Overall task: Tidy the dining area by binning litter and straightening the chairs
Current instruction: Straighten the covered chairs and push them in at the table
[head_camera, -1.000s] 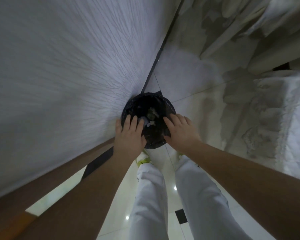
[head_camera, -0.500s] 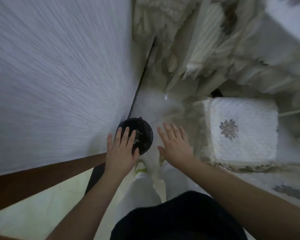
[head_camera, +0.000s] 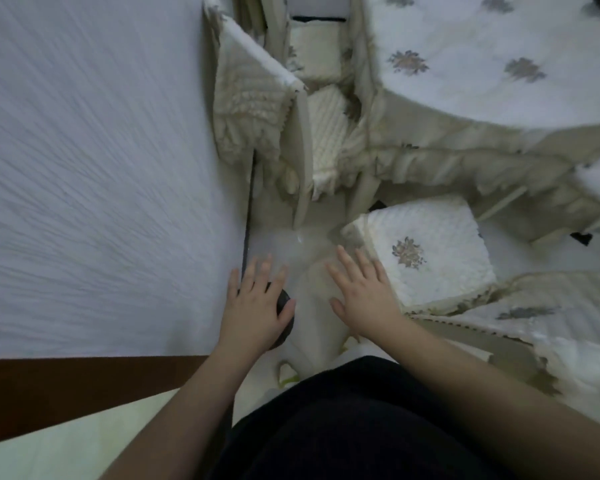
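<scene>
The wall [head_camera: 94, 174] takes up the left side. The bin [head_camera: 284, 318] stands on the floor [head_camera: 278, 244] at the foot of the wall, largely under the left hand [head_camera: 257, 306]. The right hand [head_camera: 364, 296] hovers to the right of the bin, apart from it. A chair seat [head_camera: 426, 258] lies just right of the right hand. Beyond it, at upper right, stands the cloth-covered counter [head_camera: 499, 64]. A second chair [head_camera: 257, 95] stands against the wall, behind the bin.
</scene>
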### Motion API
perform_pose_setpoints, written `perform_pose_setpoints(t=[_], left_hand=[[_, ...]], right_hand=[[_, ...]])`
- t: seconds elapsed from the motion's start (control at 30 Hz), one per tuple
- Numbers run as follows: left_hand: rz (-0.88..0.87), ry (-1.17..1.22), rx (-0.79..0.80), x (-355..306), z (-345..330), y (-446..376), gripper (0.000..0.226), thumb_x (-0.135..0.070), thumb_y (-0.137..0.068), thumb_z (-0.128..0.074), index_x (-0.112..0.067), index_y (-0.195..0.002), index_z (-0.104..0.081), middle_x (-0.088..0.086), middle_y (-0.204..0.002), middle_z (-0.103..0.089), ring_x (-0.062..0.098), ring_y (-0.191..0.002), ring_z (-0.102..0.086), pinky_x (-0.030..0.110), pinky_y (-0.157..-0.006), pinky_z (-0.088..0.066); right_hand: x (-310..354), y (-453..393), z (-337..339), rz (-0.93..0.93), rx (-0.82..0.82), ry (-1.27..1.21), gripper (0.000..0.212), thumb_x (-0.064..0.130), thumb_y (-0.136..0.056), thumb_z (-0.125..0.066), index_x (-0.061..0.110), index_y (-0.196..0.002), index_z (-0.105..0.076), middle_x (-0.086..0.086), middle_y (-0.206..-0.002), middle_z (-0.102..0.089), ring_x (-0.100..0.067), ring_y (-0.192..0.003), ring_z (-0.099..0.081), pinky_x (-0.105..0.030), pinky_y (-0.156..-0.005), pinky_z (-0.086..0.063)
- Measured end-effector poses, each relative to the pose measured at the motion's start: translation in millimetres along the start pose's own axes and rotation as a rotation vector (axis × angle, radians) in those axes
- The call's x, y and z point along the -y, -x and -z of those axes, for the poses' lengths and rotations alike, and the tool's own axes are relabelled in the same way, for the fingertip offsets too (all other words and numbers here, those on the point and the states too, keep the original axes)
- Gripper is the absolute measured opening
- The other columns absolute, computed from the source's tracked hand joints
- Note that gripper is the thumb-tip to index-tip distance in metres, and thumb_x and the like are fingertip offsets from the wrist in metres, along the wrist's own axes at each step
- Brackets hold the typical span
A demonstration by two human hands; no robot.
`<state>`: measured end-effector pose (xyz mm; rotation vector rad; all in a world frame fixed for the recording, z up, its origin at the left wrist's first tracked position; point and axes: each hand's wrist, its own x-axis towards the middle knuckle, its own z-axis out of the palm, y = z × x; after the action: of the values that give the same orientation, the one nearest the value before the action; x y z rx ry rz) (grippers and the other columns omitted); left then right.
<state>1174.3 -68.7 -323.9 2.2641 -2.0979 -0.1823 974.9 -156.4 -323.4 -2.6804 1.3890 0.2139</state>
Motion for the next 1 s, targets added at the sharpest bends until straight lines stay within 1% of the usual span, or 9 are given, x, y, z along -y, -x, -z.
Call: perform_pose_setpoints(t=[0.1,0.2,0.23,0.37,0.5,0.63,0.77,0.9,1.0], left_hand=[[-0.077,0.02,0.024,-23,5,-16,0.066,-0.056,-0.09,-0.033,-0.02,-0.145,-0.038,0.01,-0.152,-0.036,0.032,-0.14,-0.03,0.051,-0.115,-0.012],[-0.184,0.027,0.001,-60,13,-32,0.065,-0.055,-0.089,-0.034,-0.019,-0.143,-0.04,0.011,-0.148,-0.042,0.032,-0.138,-0.034,0.053,-0.114,-0.017],[-0.214,0.028,-0.013,-74,16,-38,0.065,-0.055,-0.09,-0.033,-0.019,-0.143,-0.04,0.011,-0.147,-0.042,0.033,-0.138,-0.034,0.054,-0.114,-0.019],[-0.3,0.023,-0.056,-129,31,-55,0.065,-0.057,-0.091,-0.03,-0.024,-0.146,-0.034,0.006,-0.152,-0.037,0.03,-0.141,-0.028,0.051,-0.116,-0.016],[-0.41,-0.017,-0.093,-191,38,-59,0.062,-0.054,-0.092,-0.034,-0.023,-0.146,-0.034,0.006,-0.154,-0.033,0.028,-0.144,-0.023,0.051,-0.116,-0.014],[-0.448,-0.023,-0.09,-270,42,-60,0.063,-0.056,-0.091,-0.034,-0.026,-0.147,-0.031,0.004,-0.156,-0.029,0.027,-0.145,-0.018,0.049,-0.117,-0.009],[-0.497,-0.011,-0.088,-357,44,-56,0.063,-0.056,-0.09,-0.033,-0.025,-0.145,-0.037,0.005,-0.153,-0.035,0.027,-0.143,-0.025,0.05,-0.116,-0.017],[-0.459,0.025,-0.111,-425,49,-41,0.065,-0.061,-0.087,-0.037,-0.027,-0.141,-0.044,0.005,-0.151,-0.038,0.027,-0.142,-0.027,0.049,-0.115,-0.015],[-0.448,0.047,-0.099,-456,50,-34,0.068,-0.065,-0.086,-0.034,-0.028,-0.142,-0.042,0.005,-0.153,-0.035,0.026,-0.144,-0.023,0.048,-0.116,-0.012]], right_hand=[[-24,21,14,-0.105,-0.011,-0.022,0.072,0.045,-0.088,-0.052,0.026,-0.15,-0.021,-0.004,-0.16,-0.006,-0.031,-0.146,-0.008,-0.05,-0.116,-0.005],[-55,44,24,-0.244,-0.064,-0.027,0.074,0.041,-0.079,-0.064,0.023,-0.145,-0.036,-0.008,-0.155,-0.028,-0.035,-0.14,-0.028,-0.053,-0.111,-0.021],[-67,52,27,-0.288,-0.089,-0.035,0.072,0.04,-0.079,-0.065,0.023,-0.144,-0.038,-0.008,-0.154,-0.03,-0.035,-0.14,-0.029,-0.053,-0.111,-0.021],[-115,90,36,-0.393,-0.144,-0.043,0.07,0.042,-0.089,-0.053,0.025,-0.15,-0.022,-0.005,-0.159,-0.012,-0.031,-0.145,-0.01,-0.049,-0.116,-0.005],[-156,136,51,-0.449,-0.241,-0.089,0.069,0.042,-0.088,-0.056,0.024,-0.149,-0.027,-0.007,-0.159,-0.015,-0.032,-0.145,-0.012,-0.049,-0.116,-0.007],[-208,195,66,-0.513,-0.334,-0.085,0.07,0.044,-0.086,-0.058,0.022,-0.147,-0.032,-0.009,-0.156,-0.023,-0.034,-0.143,-0.019,-0.05,-0.115,-0.014],[-273,250,68,-0.586,-0.357,-0.084,0.067,0.042,-0.082,-0.064,0.02,-0.142,-0.041,-0.01,-0.152,-0.033,-0.035,-0.139,-0.029,-0.053,-0.112,-0.023],[-319,278,67,-0.622,-0.296,-0.115,0.066,0.045,-0.086,-0.06,0.022,-0.144,-0.037,-0.009,-0.154,-0.029,-0.034,-0.141,-0.025,-0.052,-0.115,-0.019],[-342,287,67,-0.608,-0.289,-0.152,0.065,0.049,-0.088,-0.053,0.024,-0.145,-0.034,-0.007,-0.155,-0.027,-0.032,-0.143,-0.022,-0.051,-0.115,-0.017]])
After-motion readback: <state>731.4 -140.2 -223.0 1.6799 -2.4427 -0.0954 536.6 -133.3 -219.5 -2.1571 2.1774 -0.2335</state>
